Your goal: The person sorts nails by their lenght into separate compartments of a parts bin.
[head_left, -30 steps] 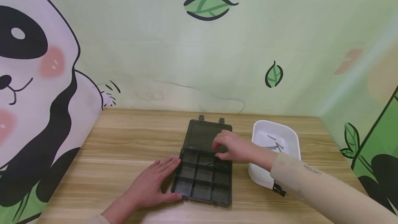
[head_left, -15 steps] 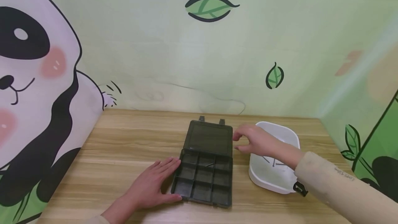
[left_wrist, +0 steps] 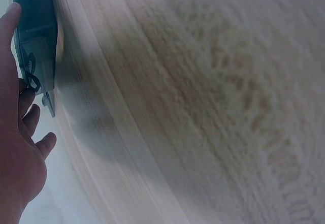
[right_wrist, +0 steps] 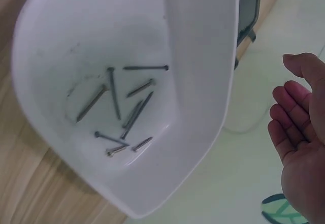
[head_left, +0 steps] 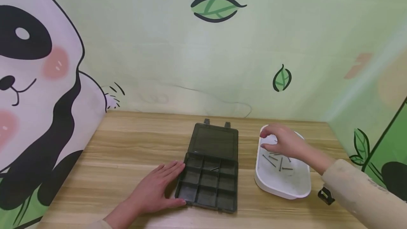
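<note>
On the wood-grained table [head_left: 133, 137], I had two containers in sight, both with rounded corners. The organizer box [head_left: 206, 195] was dark, see-through plastic, cut by thin walls into nine squarish compartments, its smooth lid [head_left: 213, 142] folded back flat with two small latches [head_left: 206, 121] at the far edge. To its right stood a white tray [head_left: 283, 183], glossy and deep-sided, and on its floor I saw thin metal fasteners [head_left: 281, 164], straight, with small heads, some grey and some brownish, scattered at odd angles.

Through the head camera I saw the right hand [head_left: 284, 142] over the far left part of the tray, thumb and fingers bent and parted, with nothing that I could see between them. The fasteners lay in the tray below, apart from the fingertips, toward the near side. One more fastener [head_left: 214, 169] lay aslant in the middle compartment of the row next to the lid. The left hand [head_left: 155, 190] rested beside the box, fingers extended against its left side, thumb spread away to its near corner.

The tabletop was striped in pale brown. Behind it I saw a faintly creased, light green backdrop [head_left: 152, 45] printed with a panda [head_left: 90, 94] and leaves [head_left: 216, 8].
</note>
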Demonstrator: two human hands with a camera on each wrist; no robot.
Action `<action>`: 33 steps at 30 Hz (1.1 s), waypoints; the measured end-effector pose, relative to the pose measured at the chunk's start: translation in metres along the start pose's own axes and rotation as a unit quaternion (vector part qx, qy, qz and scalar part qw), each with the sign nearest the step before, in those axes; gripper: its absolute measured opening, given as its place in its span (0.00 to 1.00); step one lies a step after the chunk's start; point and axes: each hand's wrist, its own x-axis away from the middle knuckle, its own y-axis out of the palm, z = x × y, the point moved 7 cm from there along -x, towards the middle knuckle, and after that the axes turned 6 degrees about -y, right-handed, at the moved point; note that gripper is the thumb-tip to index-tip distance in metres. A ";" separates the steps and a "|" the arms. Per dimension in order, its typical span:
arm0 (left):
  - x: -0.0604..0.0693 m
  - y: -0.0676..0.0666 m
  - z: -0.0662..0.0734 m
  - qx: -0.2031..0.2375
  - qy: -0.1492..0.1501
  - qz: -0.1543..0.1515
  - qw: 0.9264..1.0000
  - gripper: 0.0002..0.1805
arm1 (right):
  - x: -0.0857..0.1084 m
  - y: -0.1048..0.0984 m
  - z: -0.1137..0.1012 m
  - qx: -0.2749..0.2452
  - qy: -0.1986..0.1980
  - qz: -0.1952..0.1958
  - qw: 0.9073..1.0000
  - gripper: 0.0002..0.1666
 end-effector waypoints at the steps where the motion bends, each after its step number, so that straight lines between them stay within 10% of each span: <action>1: 0.000 0.000 0.000 0.000 0.001 0.000 1.000 0.58 | 0.002 0.000 0.004 -0.003 0.008 -0.001 1.000 0.15; 15: 0.000 -0.001 0.000 0.001 -0.003 -0.007 1.000 0.58 | 0.019 0.014 0.036 0.009 0.056 -0.019 0.998 0.21; 33: 0.000 0.000 -0.001 0.002 -0.002 -0.007 1.000 0.58 | 0.027 0.051 0.046 0.016 0.011 -0.021 1.000 0.20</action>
